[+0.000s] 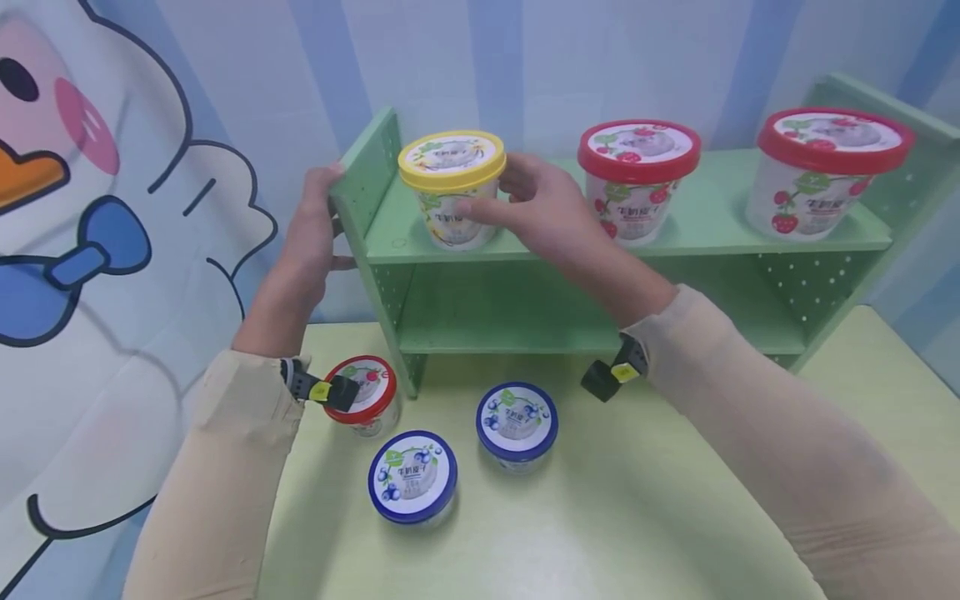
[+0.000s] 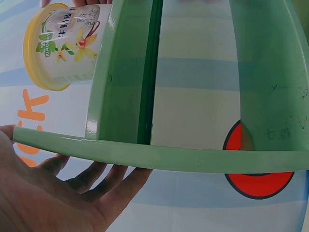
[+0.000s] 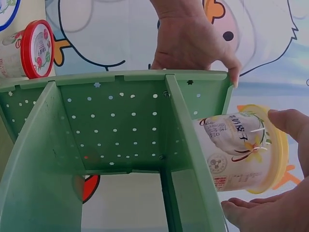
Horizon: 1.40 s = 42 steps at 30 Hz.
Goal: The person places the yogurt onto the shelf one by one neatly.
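My right hand (image 1: 551, 212) is around a yellow-lidded tub (image 1: 450, 167) with a flower print, which stands at the left end of the green shelf's top board. The thumb is in front of it and the fingers are behind; in the right wrist view the thumb overlaps the lid's rim. My left hand (image 1: 303, 233) touches the left side panel (image 1: 367, 183) of the green shelf from outside. In the left wrist view its spread fingertips (image 2: 137, 176) press on that panel, with the thumb at the panel's edge.
Two red-lidded tubs, a middle one (image 1: 641, 154) and a right one (image 1: 836, 142), share the top board. On the pale table (image 1: 600, 517) stand another red-lidded tub (image 1: 371, 383), beside my left wrist, and two blue-lidded tubs (image 1: 517, 421). A cartoon-printed cloth (image 1: 172, 292) hangs at the left.
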Tool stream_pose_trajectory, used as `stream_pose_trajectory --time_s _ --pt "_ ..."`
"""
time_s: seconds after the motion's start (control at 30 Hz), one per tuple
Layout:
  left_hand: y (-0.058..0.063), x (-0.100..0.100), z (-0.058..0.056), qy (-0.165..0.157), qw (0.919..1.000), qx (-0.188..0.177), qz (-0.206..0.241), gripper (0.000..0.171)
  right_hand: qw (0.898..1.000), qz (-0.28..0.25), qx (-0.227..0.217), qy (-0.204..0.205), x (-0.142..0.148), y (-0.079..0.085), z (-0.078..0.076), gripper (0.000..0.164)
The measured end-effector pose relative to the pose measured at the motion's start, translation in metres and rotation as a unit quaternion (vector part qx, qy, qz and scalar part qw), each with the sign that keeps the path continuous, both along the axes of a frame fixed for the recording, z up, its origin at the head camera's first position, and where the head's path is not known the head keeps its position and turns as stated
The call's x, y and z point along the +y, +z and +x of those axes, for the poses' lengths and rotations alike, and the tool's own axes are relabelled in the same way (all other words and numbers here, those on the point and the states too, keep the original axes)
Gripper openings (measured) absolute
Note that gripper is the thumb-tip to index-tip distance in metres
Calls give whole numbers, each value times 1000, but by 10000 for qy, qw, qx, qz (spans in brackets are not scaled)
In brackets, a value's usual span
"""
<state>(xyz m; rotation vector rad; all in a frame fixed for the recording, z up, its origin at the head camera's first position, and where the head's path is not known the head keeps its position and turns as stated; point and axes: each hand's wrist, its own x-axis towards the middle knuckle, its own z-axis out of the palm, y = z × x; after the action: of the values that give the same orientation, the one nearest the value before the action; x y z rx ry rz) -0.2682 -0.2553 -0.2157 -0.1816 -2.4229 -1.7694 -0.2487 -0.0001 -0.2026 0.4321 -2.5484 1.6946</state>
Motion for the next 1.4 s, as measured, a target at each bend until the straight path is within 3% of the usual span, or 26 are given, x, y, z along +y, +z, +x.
stream_pose_trajectory --time_s 0.6,0.97,1.4 --pt "-1 0 0 12 10000 -9 -69 68 9998 133 -89 -93 10 -8 22 104" --pt "-2 -1 0 -22 10000 45 -85 68 9991 -361 160 154 15 -20 39 97" --pt "-2 0 0 -5 10000 48 -70 68 9949 -560 721 431 26 -35 58 86"
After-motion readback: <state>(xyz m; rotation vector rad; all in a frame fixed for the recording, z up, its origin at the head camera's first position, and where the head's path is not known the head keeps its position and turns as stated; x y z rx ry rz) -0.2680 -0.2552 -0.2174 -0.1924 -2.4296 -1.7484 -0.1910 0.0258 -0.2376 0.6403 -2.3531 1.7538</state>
